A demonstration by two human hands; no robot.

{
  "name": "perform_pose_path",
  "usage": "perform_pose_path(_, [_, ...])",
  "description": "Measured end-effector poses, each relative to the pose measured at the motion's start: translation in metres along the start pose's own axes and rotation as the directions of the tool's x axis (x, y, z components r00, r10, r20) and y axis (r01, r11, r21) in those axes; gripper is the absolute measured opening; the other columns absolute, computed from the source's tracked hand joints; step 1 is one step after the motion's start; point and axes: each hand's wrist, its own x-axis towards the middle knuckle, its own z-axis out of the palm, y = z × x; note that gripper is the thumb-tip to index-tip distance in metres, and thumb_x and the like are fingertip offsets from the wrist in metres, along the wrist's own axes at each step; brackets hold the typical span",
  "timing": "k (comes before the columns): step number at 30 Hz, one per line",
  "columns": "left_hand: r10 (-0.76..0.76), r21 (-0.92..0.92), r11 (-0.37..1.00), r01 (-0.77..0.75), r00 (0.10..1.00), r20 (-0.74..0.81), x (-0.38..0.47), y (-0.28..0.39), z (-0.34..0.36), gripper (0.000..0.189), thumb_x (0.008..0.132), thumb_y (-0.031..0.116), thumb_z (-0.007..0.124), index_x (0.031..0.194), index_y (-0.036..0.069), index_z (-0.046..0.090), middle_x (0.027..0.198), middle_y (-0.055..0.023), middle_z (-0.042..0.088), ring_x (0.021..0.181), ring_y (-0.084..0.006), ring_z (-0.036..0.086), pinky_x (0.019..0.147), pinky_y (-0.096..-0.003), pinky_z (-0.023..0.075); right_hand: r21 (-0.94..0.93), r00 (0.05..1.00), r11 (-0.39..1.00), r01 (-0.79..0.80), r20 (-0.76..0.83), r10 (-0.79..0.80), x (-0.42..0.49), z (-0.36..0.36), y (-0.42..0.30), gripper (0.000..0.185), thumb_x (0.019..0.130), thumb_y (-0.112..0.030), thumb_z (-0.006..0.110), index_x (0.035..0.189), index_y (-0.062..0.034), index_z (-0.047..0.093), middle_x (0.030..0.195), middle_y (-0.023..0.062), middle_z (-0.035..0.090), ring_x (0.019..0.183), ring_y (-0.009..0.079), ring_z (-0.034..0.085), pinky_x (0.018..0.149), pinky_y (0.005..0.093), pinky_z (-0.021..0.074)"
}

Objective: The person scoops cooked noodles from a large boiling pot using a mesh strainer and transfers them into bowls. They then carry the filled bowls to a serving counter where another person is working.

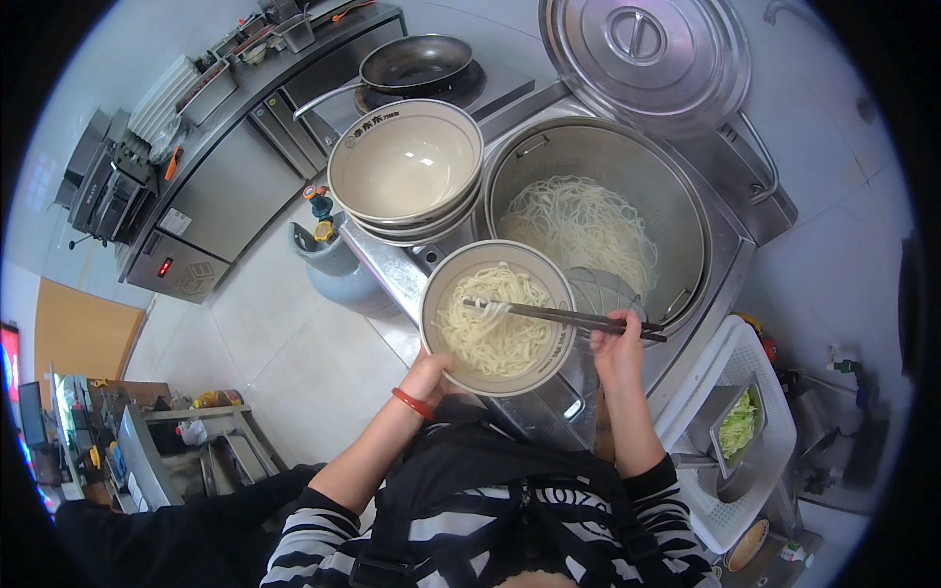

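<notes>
My left hand [432,376] grips the near left rim of a cream bowl [435,294], thumb over the edge. Pale noodles [489,334] fill the middle of that bowl. With my right hand [620,351] I hold a pair of dark chopsticks [566,315], whose tips are among the noodles, a few strands looped over them. Behind the chopsticks, a wire mesh strainer [599,287] lies at the near side of a large steel pot [665,165], partly hidden by the bowl. More noodles [581,220] lie in cloudy water inside the pot.
Left of the pot stands a stack of bowls [412,165]. Behind them, a frying pan [417,62] sits on a burner. A big steel lid [647,59] leans behind the pot. A gas cylinder [342,272] stands on the floor. Shredded greens [738,425] fill a steel container at right.
</notes>
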Motion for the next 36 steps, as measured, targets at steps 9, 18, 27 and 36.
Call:
perform_pose_path(9, [-0.015,0.006,1.000,0.015,0.999,-0.034,0.003,-0.005,-0.004,0.061,0.061,0.001,0.041,0.120,0.000,0.027,0.103,-0.0184,0.049,0.082,-0.0314,0.057,0.058,-0.0453,0.0526,0.089,0.991,0.988,0.127,-0.051,-0.123,0.004,0.026,-0.064,0.021,0.082,-0.031,0.048,0.071,-0.0130,0.048,0.061,-0.0027,0.046,0.045,0.0087,0.041,0.037,0.0189,0.0336])
perform_pose_path(18, [-0.106,-0.076,0.991,0.110,0.993,0.058,0.008,-0.008,-0.016,0.071,0.063,-0.004,0.040,0.128,0.014,0.017,0.116,-0.0137,0.040,0.101,-0.0310,0.046,0.069,-0.0528,0.0468,-0.124,0.765,0.760,0.638,-0.016,-0.644,0.029,0.033,-0.168,0.025,0.086,-0.026,0.041,0.080,-0.0036,0.050,0.071,0.0083,0.053,0.050,0.0145,0.050,0.048,0.0226,0.0421])
perform_pose_path(27, [-0.045,-0.041,0.998,0.044,0.999,-0.031,0.007,-0.008,-0.010,0.058,0.062,0.001,0.043,0.119,-0.001,0.031,0.104,-0.0174,0.050,0.084,-0.0305,0.057,0.063,-0.0457,0.0511,-0.435,0.682,0.609,0.663,0.686,-0.253,-0.039,0.034,-0.069,0.021,0.085,-0.017,0.045,0.077,0.0007,0.053,0.070,0.0099,0.053,0.057,0.0160,0.056,0.053,0.0266,0.0456])
perform_pose_path(36, [-0.044,-0.063,0.997,0.041,0.998,-0.040,0.006,-0.007,-0.008,0.057,0.061,-0.001,0.042,0.117,0.000,0.033,0.102,-0.0174,0.051,0.084,-0.0298,0.057,0.062,-0.0427,0.0518,-0.469,0.716,0.587,0.660,0.628,-0.305,-0.031,0.042,-0.034,0.012,0.080,-0.001,0.045,0.077,0.0016,0.056,0.074,0.0097,0.054,0.055,0.0124,0.055,0.055,0.0223,0.0442])
